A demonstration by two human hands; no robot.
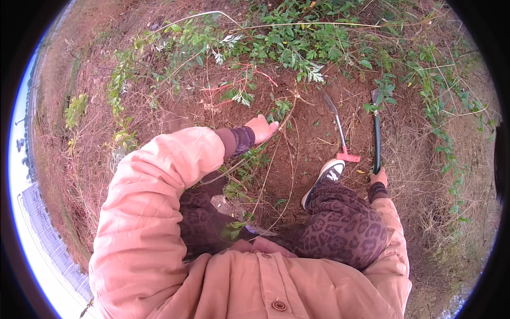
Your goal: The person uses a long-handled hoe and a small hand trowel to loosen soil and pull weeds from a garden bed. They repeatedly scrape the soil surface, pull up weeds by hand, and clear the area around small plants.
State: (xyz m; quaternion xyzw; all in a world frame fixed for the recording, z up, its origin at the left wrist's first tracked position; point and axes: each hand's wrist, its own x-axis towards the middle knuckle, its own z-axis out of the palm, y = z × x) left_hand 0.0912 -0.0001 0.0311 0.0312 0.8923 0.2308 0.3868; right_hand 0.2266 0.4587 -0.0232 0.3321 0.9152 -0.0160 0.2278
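Note:
My left hand point(261, 128) is closed around the thin woody stems of an uprooted plant point(293, 104). Its pale root crown point(297, 95) points away from me, and the leafy stems trail back between my legs. My right hand point(379, 177) grips the near end of a black-handled hand tool point(377, 137). Leaves partly cover that tool's metal head, so its shape is unclear. Left of it lies a narrow-bladed hand weeder point(338, 123) with a red T-shaped handle, apart from both hands, on the reddish soil point(312, 119).
Dense green weeds point(295, 38) grow across the far side, with a long dry stalk point(306, 25) over them. A leafy vine point(442, 139) runs down the right through dry grass point(410, 159). My sneaker point(328, 175) rests just before the red handle.

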